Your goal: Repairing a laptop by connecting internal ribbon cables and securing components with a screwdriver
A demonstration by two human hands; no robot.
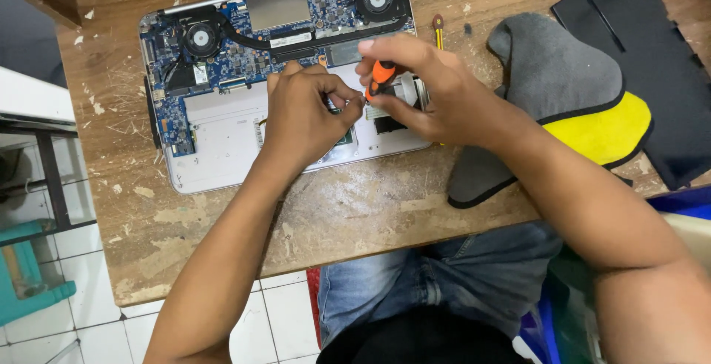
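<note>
An opened laptop [222, 149] lies bottom-up on a worn wooden table [348, 216], its blue circuit board and two fans exposed. My right hand [426, 94] grips a screwdriver with an orange and black handle [381, 75], its tip pointing down into the laptop's right middle area. My left hand [304, 116] rests on the laptop just left of the screwdriver, with its fingertips pinched near the tip. What the fingers pinch is hidden. The spot being worked on is covered by both hands.
A grey, black and yellow pouch [563, 90] lies right of the laptop, with a black panel [652, 60] beyond it. A small screwdriver [438, 31] lies above my right hand. A teal stool [29, 275] stands on the tiled floor at left.
</note>
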